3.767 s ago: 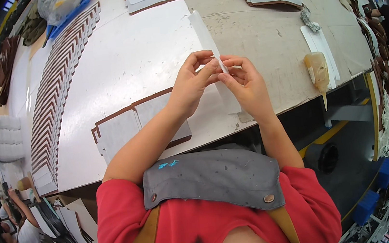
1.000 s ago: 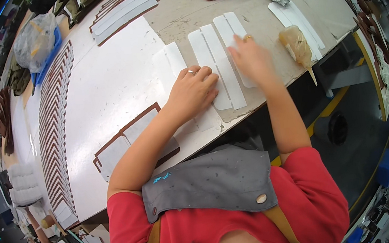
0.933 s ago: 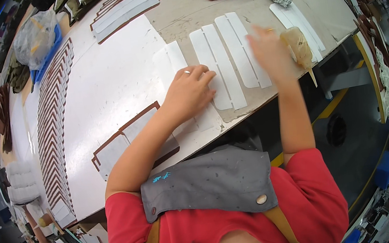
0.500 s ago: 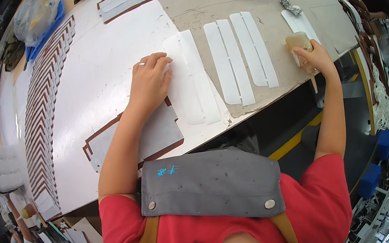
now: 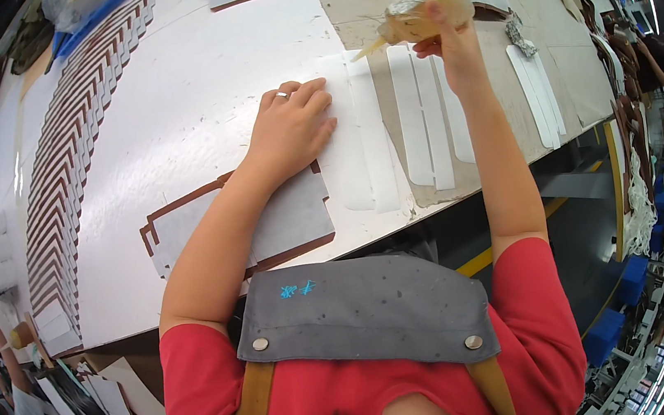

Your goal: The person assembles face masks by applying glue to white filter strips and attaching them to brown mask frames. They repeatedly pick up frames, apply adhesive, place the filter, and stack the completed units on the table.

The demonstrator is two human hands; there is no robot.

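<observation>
Right hand [image 5: 444, 36] closed around amber squeeze bottle [image 5: 420, 16], raised over tabletop [image 5: 172, 119], nozzle tilted toward 8 o'clock. Directly beneath nozzle tip: row of white strips [image 5: 389, 130], lying flat side by side, long axes running 12 to 6 o'clock, leftmost strips at 7 o'clock from right hand. Left hand [image 5: 289, 126] flat and open, fingers spread, pressing leftmost strip, grasping nothing. Left hand nearer to strips; right hand above them, apart. At 7 o'clock from left hand: grey panel with brown edge [image 5: 268, 224].
</observation>
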